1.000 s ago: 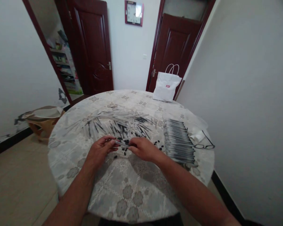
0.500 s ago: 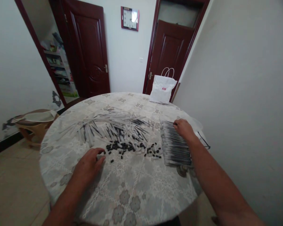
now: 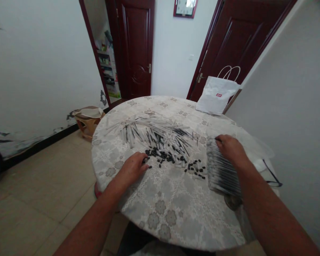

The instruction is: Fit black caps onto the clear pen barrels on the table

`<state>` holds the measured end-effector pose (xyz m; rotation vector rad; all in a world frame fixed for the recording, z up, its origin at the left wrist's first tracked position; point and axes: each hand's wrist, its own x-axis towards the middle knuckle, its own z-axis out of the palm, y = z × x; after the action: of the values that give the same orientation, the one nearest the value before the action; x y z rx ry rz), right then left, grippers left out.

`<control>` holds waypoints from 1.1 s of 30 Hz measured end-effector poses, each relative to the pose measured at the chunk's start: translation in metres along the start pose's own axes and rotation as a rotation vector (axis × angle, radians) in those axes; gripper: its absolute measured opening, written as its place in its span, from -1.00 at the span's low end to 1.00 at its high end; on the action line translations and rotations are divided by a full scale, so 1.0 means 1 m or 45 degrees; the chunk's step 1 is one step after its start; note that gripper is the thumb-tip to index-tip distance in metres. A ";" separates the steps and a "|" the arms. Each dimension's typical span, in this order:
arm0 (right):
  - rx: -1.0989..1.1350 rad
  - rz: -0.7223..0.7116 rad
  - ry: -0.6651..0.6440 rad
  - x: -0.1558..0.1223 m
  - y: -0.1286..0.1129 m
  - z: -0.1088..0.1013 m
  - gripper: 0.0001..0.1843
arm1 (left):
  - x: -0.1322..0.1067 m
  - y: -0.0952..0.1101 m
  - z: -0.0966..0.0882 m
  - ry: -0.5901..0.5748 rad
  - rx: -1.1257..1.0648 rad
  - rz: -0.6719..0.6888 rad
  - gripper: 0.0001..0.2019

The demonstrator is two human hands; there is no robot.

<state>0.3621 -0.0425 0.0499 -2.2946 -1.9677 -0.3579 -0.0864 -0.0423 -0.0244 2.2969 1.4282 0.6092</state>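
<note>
While right hand (image 3: 231, 148) pinches narrowly at pen row's (image 3: 224, 174) far end, left hand (image 3: 134, 168) curls beside black caps (image 3: 164, 155); can't tell what either holds.

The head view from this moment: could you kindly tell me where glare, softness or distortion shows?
Head view: a bright reflection whitens part of the wall clock; same view, the row of slim rods looks soft and slightly smeared; same view, the right door leans, perhaps from a wide lens or a tilted head.
</note>
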 end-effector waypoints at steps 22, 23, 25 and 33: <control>0.158 0.048 -0.266 -0.012 -0.136 0.051 -0.71 | 0.046 0.031 0.038 -0.001 -0.032 0.114 -0.81; 0.157 0.051 -0.272 -0.014 -0.137 0.052 -0.72 | 0.044 0.030 0.038 0.031 -0.063 0.112 -0.82; 0.154 0.052 -0.272 -0.016 -0.138 0.054 -0.72 | 0.041 0.027 0.038 0.094 -0.121 0.105 -0.82; 0.146 0.035 -0.242 -0.018 -0.135 0.062 -0.72 | 0.030 0.005 0.011 0.295 -0.038 -0.088 -0.86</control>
<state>0.2343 -0.0242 -0.0248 -2.3573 -1.9786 -0.0233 -0.0648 -0.0181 -0.0255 2.2008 1.5822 0.8930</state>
